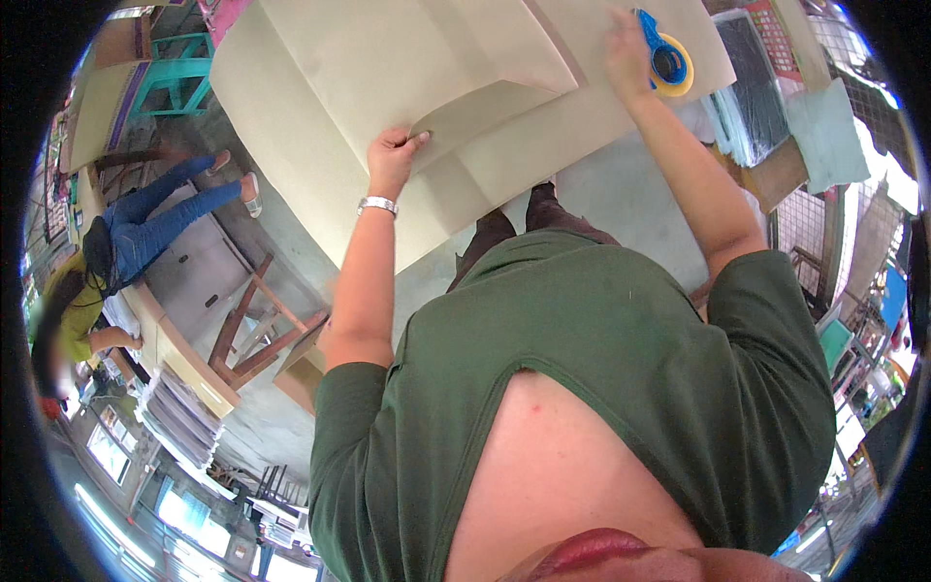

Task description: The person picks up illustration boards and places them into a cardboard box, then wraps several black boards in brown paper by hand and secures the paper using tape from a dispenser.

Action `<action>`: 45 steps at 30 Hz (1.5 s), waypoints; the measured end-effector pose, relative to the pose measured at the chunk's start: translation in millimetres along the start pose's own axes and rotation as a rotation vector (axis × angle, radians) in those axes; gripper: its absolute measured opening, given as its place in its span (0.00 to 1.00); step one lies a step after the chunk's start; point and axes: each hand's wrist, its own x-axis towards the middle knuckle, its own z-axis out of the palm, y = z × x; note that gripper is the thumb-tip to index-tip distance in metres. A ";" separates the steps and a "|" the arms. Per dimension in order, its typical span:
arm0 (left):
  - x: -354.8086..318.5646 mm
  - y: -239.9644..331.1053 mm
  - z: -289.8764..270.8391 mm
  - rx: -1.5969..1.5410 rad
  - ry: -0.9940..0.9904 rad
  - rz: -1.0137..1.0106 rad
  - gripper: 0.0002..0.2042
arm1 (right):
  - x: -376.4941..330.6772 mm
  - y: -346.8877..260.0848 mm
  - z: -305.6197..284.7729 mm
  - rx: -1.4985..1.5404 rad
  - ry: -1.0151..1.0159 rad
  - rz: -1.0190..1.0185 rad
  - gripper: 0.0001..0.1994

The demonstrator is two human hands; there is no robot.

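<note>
My left hand [394,160], a silver watch on its wrist, is closed in a pinch at the near left corner of a tan sheet of paper or thin card [417,58]. The edge by my fingers lifts and curls, showing a shaded underside. Beneath it lies a larger tan sheet [291,165] with fold lines. My right hand [630,56] is at the far right of the sheets, just left of a blue tape dispenser [664,60] with a yellowish roll of tape. Motion blurs its fingers, and no grip on the dispenser can be made out.
Clear plastic-wrapped sheets [752,97] lie right of the work surface. At the left stand a green stool [179,78] and cardboard boxes [105,112]. Another person in blue jeans [155,218] is by a long table [184,354], near a wooden frame [267,335] and stacked sheets [179,412].
</note>
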 end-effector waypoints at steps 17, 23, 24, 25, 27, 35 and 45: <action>-44.0 -36.9 7.1 0.509 0.609 -0.478 0.45 | -28.3 -97.6 116.8 -0.295 -0.810 -0.847 0.27; -48.6 -47.3 -6.7 0.288 0.625 -0.553 0.41 | 22.2 -57.5 21.6 -0.510 -0.660 0.020 0.21; -44.3 -43.4 -3.8 0.315 0.644 -0.514 0.41 | 16.0 -20.7 -5.5 -0.703 -0.234 -0.054 0.29; -37.6 -41.4 0.0 0.344 0.660 -0.473 0.41 | 11.7 26.2 -24.3 -0.840 -0.168 0.036 0.38; -39.7 -39.6 1.9 0.356 0.665 -0.471 0.41 | 18.9 48.9 -43.8 -0.723 -0.426 0.188 0.39; -47.5 -22.6 0.1 0.338 0.695 -0.536 0.43 | 73.5 -110.7 11.9 -0.209 -0.916 -0.395 0.21; -45.1 -20.1 9.8 0.297 0.702 -0.440 0.42 | -0.1 -310.7 146.5 -0.564 -1.561 -0.885 0.32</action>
